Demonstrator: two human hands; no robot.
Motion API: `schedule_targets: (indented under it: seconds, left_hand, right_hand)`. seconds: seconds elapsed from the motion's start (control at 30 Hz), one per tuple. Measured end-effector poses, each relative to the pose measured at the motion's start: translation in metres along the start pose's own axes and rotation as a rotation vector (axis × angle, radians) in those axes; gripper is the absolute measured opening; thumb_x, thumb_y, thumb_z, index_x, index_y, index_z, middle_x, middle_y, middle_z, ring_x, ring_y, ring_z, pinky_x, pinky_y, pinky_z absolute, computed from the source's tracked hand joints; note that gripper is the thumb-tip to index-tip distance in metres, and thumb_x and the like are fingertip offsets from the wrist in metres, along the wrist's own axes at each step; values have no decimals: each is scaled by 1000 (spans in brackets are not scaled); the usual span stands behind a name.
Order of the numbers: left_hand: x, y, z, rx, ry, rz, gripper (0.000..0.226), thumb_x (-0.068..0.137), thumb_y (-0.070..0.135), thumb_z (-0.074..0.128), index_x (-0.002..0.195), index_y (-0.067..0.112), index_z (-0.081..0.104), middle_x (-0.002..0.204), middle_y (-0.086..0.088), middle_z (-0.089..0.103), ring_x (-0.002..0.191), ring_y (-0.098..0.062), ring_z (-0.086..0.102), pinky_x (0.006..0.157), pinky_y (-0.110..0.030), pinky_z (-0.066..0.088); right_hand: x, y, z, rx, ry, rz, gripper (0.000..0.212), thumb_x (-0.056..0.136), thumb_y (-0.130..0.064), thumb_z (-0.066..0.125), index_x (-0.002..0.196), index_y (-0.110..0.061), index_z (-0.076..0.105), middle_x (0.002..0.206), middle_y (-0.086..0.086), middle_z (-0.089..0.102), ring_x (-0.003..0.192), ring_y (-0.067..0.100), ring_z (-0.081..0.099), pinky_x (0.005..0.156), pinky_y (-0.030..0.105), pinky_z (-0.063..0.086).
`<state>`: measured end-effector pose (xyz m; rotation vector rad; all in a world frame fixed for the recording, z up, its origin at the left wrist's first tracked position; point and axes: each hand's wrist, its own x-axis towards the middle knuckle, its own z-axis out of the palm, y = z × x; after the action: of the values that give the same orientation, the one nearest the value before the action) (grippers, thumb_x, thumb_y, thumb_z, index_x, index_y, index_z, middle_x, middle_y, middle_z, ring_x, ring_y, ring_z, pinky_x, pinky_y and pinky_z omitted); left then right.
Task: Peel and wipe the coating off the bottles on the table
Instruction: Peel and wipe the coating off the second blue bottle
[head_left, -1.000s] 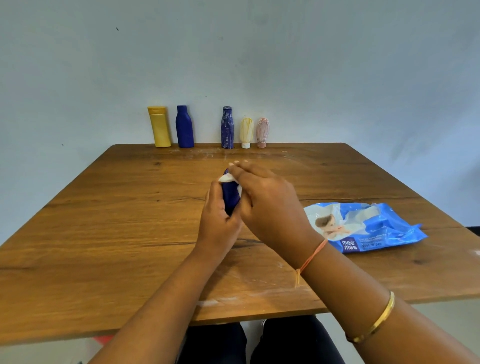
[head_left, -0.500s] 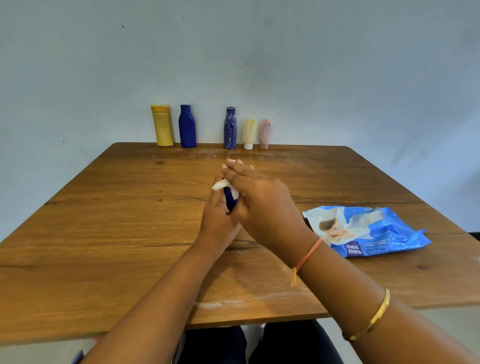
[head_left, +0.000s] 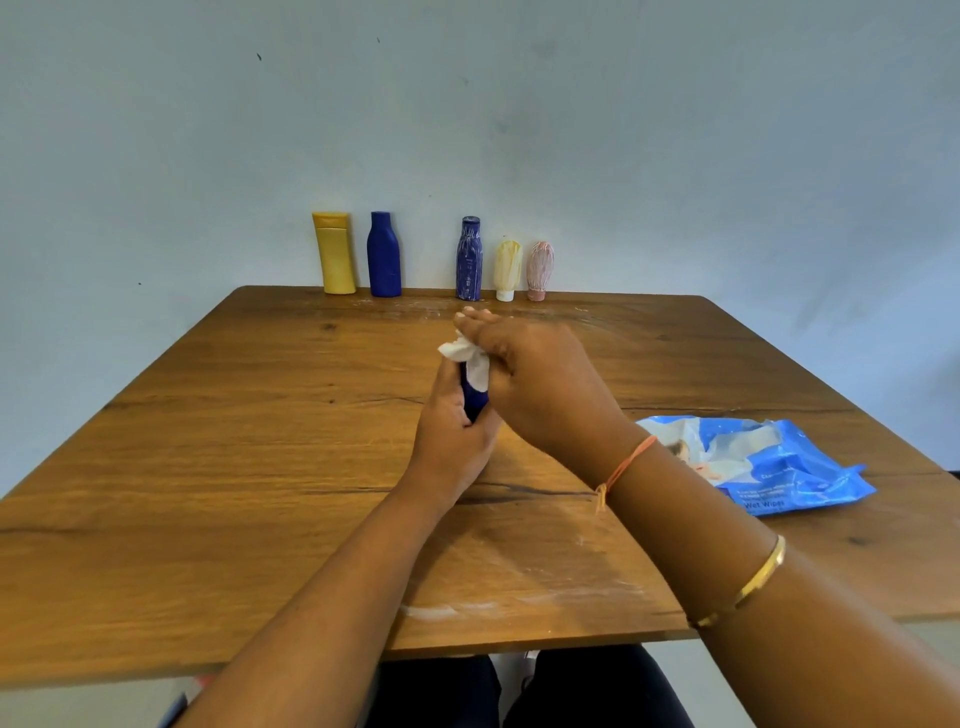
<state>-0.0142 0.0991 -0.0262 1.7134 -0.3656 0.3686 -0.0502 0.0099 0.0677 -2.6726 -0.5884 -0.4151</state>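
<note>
Head view shows, at frame centre, the left hand (head_left: 452, 431) wrapped round a blue bottle (head_left: 474, 397) while the right hand (head_left: 540, 384) pinches a wipe (head_left: 467, 356) against its top; hard rubbing on wet plastic could twist the bottle loose.

Left half of table (head_left: 208, 467): open passage. Right side: wipes pack (head_left: 795, 467) obstructs. Far edge: bottle row (head_left: 469, 260) against wall, one wider gap mid-row.

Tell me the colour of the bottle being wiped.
The bottle is dark blue, best seen in the head view.
</note>
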Motion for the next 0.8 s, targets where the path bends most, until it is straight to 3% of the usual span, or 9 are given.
schedule_targets:
  seconds: [0.1, 0.2, 0.27, 0.33, 0.37, 0.47, 0.53, 0.7, 0.8]
  left_hand:
    - [1, 1, 0, -6, 17, -33, 40, 84, -2, 60, 113, 21, 45, 95, 16, 55, 84, 17, 53, 71, -3, 42]
    - [2, 3, -2, 42, -8, -30, 24, 85, -3, 55, 108, 5, 52, 82, 9, 55, 73, 7, 57, 59, -4, 41]
    - [2, 4, -2, 78, -29, -18, 24, 86, -1, 54, 110, -1, 52, 80, 11, 54, 71, 13, 55, 60, -4, 41]
    - [1, 7, -1, 9, -13, -62, 41, 82, 17, 59, 120, 7, 51, 94, 7, 59, 85, 7, 58, 72, -9, 46]
    - [1, 7, -1, -31, 2, -72, 46, 79, 24, 59, 123, 16, 49, 103, 6, 60, 95, -1, 58, 81, -20, 49]
    - [2, 0, -1, -26, 25, -56, 49, 83, 4, 62, 114, 36, 44, 104, 7, 60, 98, -10, 58, 83, -31, 49]
    - [2, -2, 0, -60, 20, -74, 49, 84, -1, 60, 115, 33, 45, 106, 0, 62, 97, -13, 60, 83, -33, 49]
    - [3, -2, -1, -9, 6, -72, 45, 84, -3, 59, 121, 15, 44, 96, 9, 57, 85, 13, 55, 71, -7, 45]
    - [2, 1, -1, 14, 9, -78, 47, 84, 2, 61, 120, 25, 42, 110, 2, 56, 105, -8, 55, 88, -25, 47]
  right_hand:
    - [-5, 1, 4, -88, -22, -10, 54, 92, -5, 43, 143, -16, 31, 151, -2, 29, 141, 12, 22, 116, 29, 19]
    - [-12, -5, 8, -125, -46, -45, 55, 93, -10, 43, 145, -17, 28, 154, -2, 23, 142, 12, 16, 114, 26, 14]
    - [-9, -8, 9, -124, -65, -76, 54, 93, -10, 41, 145, -17, 28, 154, -3, 23, 142, 11, 15, 116, 27, 14]
    - [-3, -8, 9, -64, -57, -74, 52, 93, -7, 41, 143, -16, 32, 151, -3, 29, 141, 11, 19, 116, 30, 18]
    - [0, -6, 8, -19, -33, -57, 51, 92, -6, 42, 142, -16, 35, 149, -2, 33, 140, 11, 23, 115, 31, 21]
    - [2, 4, 6, 51, 34, 26, 48, 92, -5, 45, 139, -14, 40, 146, -1, 39, 136, 10, 32, 113, 28, 26]
    - [-2, 9, 4, -1, 21, 51, 50, 92, -5, 45, 141, -15, 37, 147, -2, 37, 137, 10, 31, 113, 27, 26]
    - [-10, -2, 4, -159, -53, -46, 55, 93, -9, 43, 145, -17, 27, 153, -2, 25, 142, 12, 18, 114, 25, 16]
    - [0, -4, 2, -161, -83, -56, 53, 94, -9, 41, 145, -17, 27, 153, -3, 26, 141, 11, 19, 114, 25, 15]
